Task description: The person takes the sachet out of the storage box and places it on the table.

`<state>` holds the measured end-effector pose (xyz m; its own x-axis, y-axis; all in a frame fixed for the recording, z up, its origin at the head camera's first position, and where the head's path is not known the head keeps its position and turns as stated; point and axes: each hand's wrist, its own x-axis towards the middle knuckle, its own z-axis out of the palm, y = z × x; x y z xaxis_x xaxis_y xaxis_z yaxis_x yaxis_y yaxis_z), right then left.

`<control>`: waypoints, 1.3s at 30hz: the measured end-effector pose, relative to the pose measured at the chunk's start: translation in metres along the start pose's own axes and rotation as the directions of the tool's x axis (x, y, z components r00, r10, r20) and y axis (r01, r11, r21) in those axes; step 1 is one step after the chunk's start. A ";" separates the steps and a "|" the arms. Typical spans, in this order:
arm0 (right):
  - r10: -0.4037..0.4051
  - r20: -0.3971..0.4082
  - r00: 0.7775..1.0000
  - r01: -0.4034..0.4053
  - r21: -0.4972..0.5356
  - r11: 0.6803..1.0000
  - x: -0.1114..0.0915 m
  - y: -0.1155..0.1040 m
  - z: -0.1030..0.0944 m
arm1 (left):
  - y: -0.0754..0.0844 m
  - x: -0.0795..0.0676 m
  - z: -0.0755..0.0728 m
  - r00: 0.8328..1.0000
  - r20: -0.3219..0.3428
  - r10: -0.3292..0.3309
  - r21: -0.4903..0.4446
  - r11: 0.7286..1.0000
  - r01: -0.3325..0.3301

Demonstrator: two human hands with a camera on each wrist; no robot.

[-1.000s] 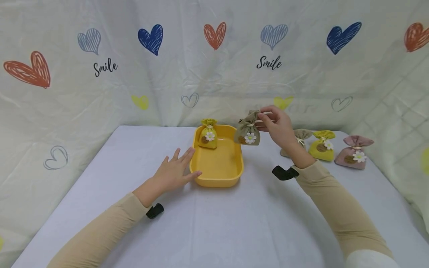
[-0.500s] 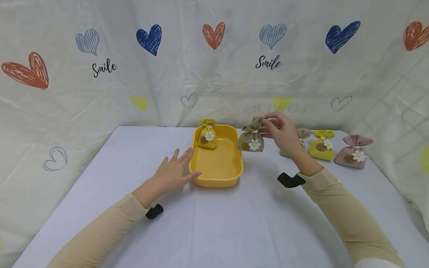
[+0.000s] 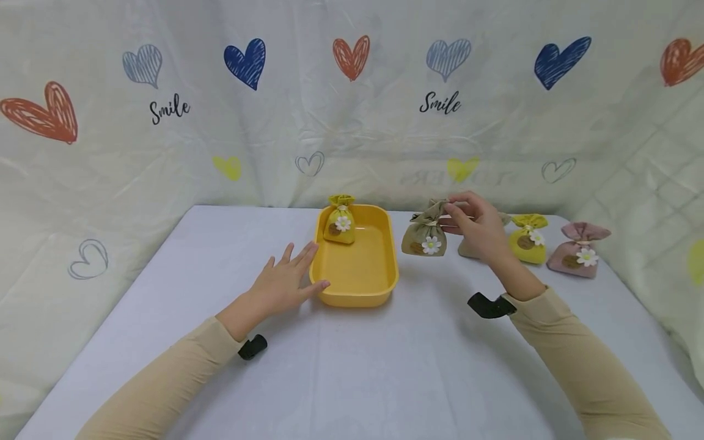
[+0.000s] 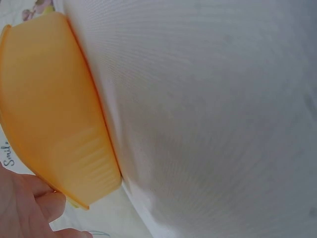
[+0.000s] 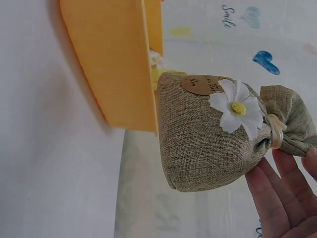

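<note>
With thumb and fingers, my right hand (image 3: pixel 480 231) pinches the gathered neck of a grey-green cloth sachet (image 3: pixel 422 239) bearing a white daisy. The sachet hangs just right of the yellow tray (image 3: pixel 354 272), upright and apart from it. In the right wrist view the sachet (image 5: pixel 208 148) fills the middle, its round brown label showing near the flower. My left hand (image 3: pixel 280 284) has its fingers spread, touching the tray's left rim. The left wrist view shows those fingers (image 4: pixel 51 206) at the edge of the tray (image 4: pixel 54 99). A yellow sachet (image 3: pixel 340 227) stands at the tray's back left.
To the right on the white table (image 3: pixel 357 373) sit a beige sachet (image 3: pixel 467 247), mostly hidden behind my right hand, a yellow sachet (image 3: pixel 528 244) and a pink sachet (image 3: pixel 574 260). A white curtain (image 3: pixel 297 116) printed with hearts hangs behind the table.
My right hand has carried the grey-green sachet rightward and slightly lower, away from the tray's right rim. My left hand and the tray have stayed put.
</note>
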<state>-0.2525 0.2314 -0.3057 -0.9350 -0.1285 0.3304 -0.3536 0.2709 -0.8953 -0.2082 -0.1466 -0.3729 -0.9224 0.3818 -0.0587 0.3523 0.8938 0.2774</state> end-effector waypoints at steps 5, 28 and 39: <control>0.006 -0.006 1.000 -0.006 0.024 1.000 -0.005 0.007 -0.007 | 0.000 0.000 -0.001 1.000 0.006 -0.001 0.008 1.000 0.001; 0.036 -0.002 0.999 -0.036 0.074 0.997 -0.022 0.032 -0.040 | 0.001 0.000 -0.002 1.000 0.015 -0.005 0.014 1.000 0.004; 0.047 0.031 0.998 -0.051 0.155 0.987 -0.032 0.044 -0.059 | 0.001 -0.001 -0.003 1.000 0.015 -0.008 0.003 1.000 0.008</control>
<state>-0.2392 0.3042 -0.3377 -0.9494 -0.1449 0.2785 -0.2969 0.1263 -0.9465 -0.2076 -0.1463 -0.3701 -0.9227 0.3781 -0.0753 0.3455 0.8976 0.2737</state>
